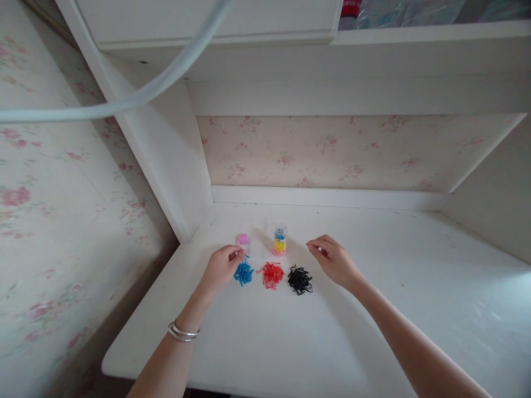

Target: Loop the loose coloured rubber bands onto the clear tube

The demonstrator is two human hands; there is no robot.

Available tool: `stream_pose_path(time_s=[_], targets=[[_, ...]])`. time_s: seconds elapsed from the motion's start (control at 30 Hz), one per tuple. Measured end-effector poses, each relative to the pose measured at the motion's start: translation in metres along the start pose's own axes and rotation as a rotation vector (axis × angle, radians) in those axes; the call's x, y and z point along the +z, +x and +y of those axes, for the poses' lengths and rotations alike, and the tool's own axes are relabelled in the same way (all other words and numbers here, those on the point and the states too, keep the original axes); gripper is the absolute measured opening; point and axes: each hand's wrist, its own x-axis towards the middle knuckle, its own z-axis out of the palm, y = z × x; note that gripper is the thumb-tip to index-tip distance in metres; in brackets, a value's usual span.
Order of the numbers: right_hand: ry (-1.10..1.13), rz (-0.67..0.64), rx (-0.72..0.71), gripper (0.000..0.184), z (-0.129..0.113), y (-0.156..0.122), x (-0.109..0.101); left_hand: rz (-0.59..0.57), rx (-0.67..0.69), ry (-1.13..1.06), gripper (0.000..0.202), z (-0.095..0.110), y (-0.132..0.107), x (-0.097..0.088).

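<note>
A small clear bottle (280,240) stands upright on the white desk, with pink, yellow and blue bits in layers inside and its mouth uncovered. In front of it lie three heaps of small bands or strips: a blue heap (244,273), a red heap (272,275) and a black heap (300,279). My left hand (224,264) is pinched at the upper left edge of the blue heap. To the right of the bottle, above the desk, my right hand (332,258) has its fingertips pressed together. What either pinch holds, if anything, is too small to see.
A pink piece, perhaps a cap (243,239), lies left of the bottle. The white desk (257,342) backs onto a low ledge and floral wallpaper. A shelf (352,61) overhangs it, and a white cable (166,80) crosses the upper left.
</note>
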Motion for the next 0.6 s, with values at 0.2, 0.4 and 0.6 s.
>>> stream_pose_path(time_s=[0.2,0.4,0.6], targets=[[0.147,0.063,0.318,0.038,0.042,-0.059,0.008,0.115,0.061,-0.029,0.034,0.036,0.019,0.000],[0.195,0.094,0.367,0.039,0.037,-0.073,0.005,0.132,0.164,-0.001,0.037,0.083,0.049,0.014],[0.196,0.092,0.342,0.038,0.031,-0.074,0.001,0.155,0.235,0.114,0.032,0.092,0.066,0.036]])
